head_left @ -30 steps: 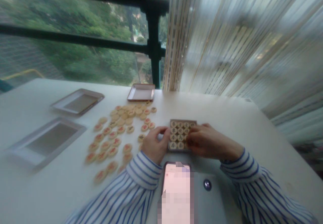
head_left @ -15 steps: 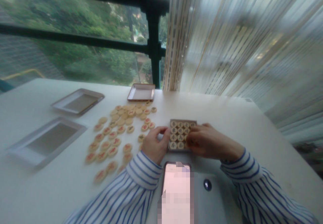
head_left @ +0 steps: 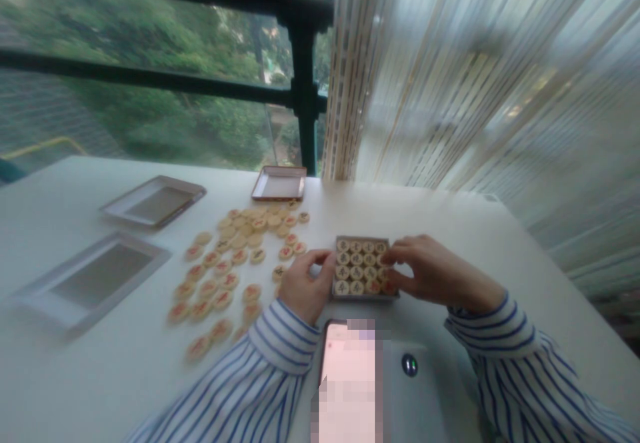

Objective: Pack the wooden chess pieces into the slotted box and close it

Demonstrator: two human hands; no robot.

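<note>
Fingers point(head_left: 399, 254) on the right hand point(head_left: 437, 273) are spread, thumb apart from index, right over the right edge of the small open box point(head_left: 365, 298). On the left hand point(head_left: 305, 290) they're curled with the tips at the box's left edge; can't tell if they're actually pinching the rim. Box sits between the hands, packed with rows of round character pieces point(head_left: 356, 272), mostly black-marked, two red ones at the front right. Off to the left there's a big scatter of loose pieces point(head_left: 223, 268) on the white worktop point(head_left: 505, 256), with three shallow trays beyond and beside them. Phone point(head_left: 350, 350) lies in front of the box, next to a pale gadget point(head_left: 417, 396) with a little oval display.
</note>
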